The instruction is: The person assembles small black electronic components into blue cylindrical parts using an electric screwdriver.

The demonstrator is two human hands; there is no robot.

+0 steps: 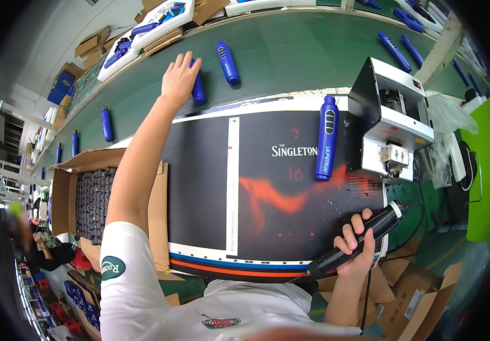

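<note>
My left hand (180,79) reaches out over the green conveyor belt, fingers stretched and thumb apart. It is at the upper end of a blue tube-shaped housing (199,92), partly covering it; a firm grip does not show. Just right of that, a second blue housing (228,63) with a slotted window lies on the belt. My right hand (356,245) is wrapped round a black electric screwdriver (336,258), its bit pointing down and left, its cord leaving the upper end. On the dark printed mat (199,187) lies another blue housing (327,138), beside a black-and-white machine (390,125).
At left stands an open carton (63,199) filled with small dark parts (94,204). More blue housings (106,124) lie along the belt (290,51). Clear plastic bags (447,136) and a green panel (484,170) are at right, cartons (410,307) below. Another person (51,253) sits far left.
</note>
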